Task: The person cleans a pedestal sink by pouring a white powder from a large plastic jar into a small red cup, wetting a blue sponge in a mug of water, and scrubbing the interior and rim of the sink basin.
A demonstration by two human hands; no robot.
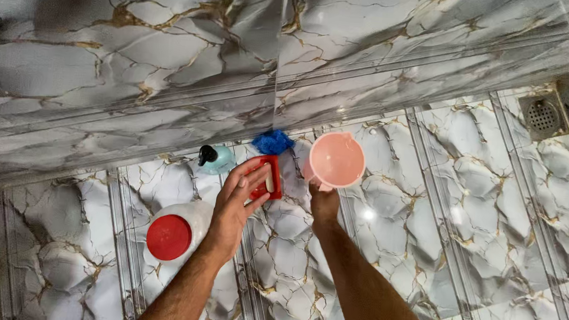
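My left hand reaches over the marble floor with its fingers spread apart, hovering above a red brush-like object that lies by the wall. I cannot tell whether the fingers touch it. My right hand grips the handle of a pink plastic jug, held with its open mouth facing up at me. A blue scrubber lies just behind the red object at the foot of the wall.
A white bottle with a red cap stands left of my left arm. A light blue pump bottle with a black nozzle sits by the wall. A floor drain is at the far right. Marble wall fills the top.
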